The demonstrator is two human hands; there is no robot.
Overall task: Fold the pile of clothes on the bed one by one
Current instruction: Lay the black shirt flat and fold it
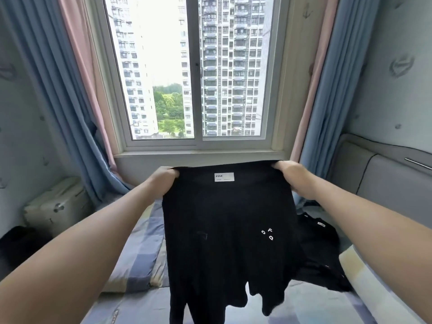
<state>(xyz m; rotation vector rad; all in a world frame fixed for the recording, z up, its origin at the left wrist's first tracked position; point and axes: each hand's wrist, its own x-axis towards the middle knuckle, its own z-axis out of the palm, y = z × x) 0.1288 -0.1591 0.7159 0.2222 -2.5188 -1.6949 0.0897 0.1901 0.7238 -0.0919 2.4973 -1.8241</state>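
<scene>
My forearms (77, 253) reach out over bed (140, 242). Left hand (163, 180), right hand (289, 175) each clench top corner of black garment (224, 230) — held level in air, long axis hanging down, lower end near me. Dark pile (320, 253) lies right, nearer right hand.

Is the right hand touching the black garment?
Touching. In the head view the right hand grips the top corner of the black garment, fingers curled over its edge; the left hand grips the other corner.
</scene>
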